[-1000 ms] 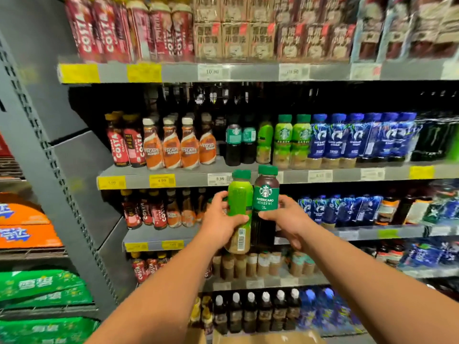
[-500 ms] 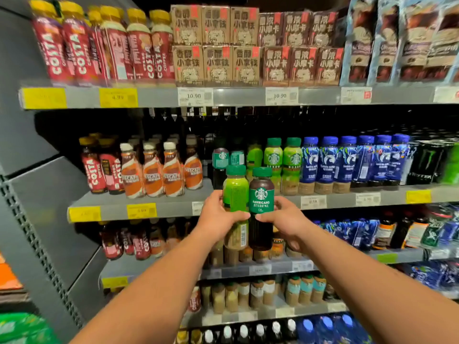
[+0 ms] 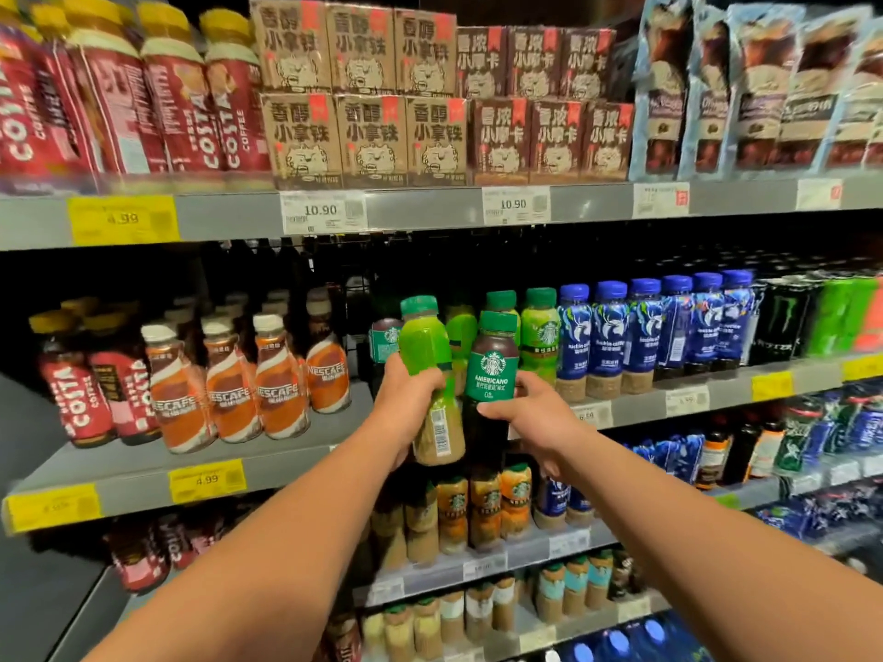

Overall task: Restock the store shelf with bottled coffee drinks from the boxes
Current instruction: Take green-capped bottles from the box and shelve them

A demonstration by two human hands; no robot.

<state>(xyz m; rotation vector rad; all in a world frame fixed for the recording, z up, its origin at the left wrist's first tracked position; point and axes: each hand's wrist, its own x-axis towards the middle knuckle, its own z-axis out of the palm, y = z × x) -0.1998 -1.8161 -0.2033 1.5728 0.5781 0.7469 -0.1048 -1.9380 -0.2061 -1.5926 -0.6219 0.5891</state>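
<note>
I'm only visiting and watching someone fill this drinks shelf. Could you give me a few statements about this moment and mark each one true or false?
1. The left hand grips a light green bottle. True.
2. The right hand holds a dark Americano bottle. True.
3. Both held bottles stand on the shelf. False: they are held up in front of it.
4. The Nescafe bottles stand right of the blue-capped bottles. False: they stand to the left.
5. A price tag under the cartons reads 10.90. True.
</note>
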